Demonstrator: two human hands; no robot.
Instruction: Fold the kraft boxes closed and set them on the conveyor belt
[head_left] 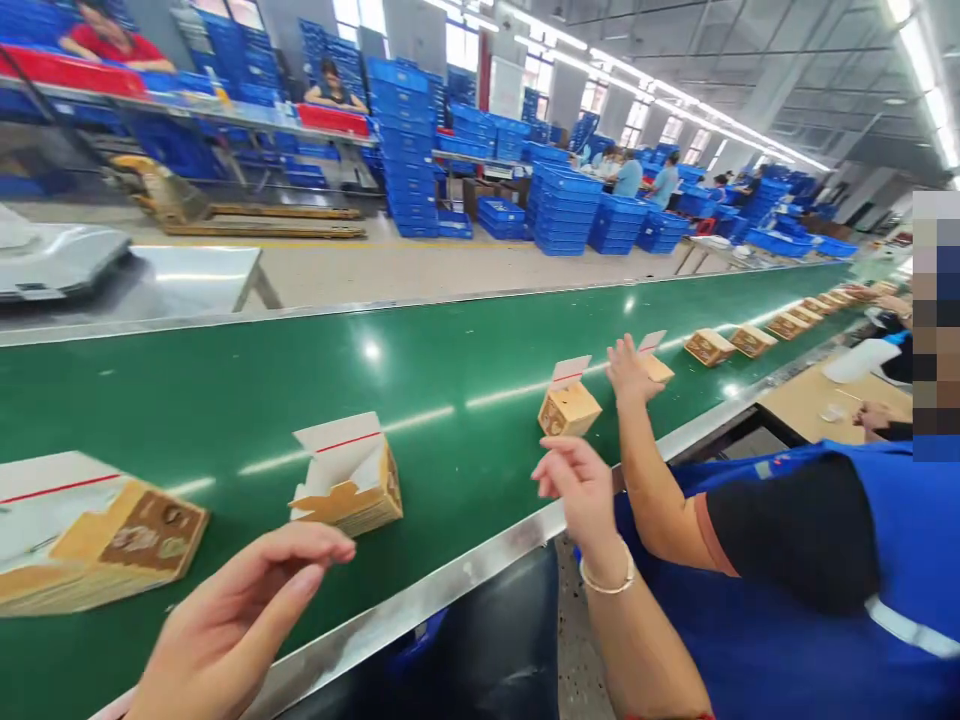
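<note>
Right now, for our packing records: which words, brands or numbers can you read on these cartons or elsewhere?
None can be read. The brown printed panels of the kraft cartons on the green conveyor belt carry small marks too blurred to read; the red line on the white flap is only a stripe.

From where I sit, the conveyor belt crosses the whole view, with cardboard boxes in a row along it, trailing off to the right. The left hand is over the belt in front of the nearest boxes, the right hand above its near edge (a co-worker's arm sits just right of that). Beyond the belt stand a pallet jack and stacks of plastic crates; a workbench lies to the right of the belt.
</note>
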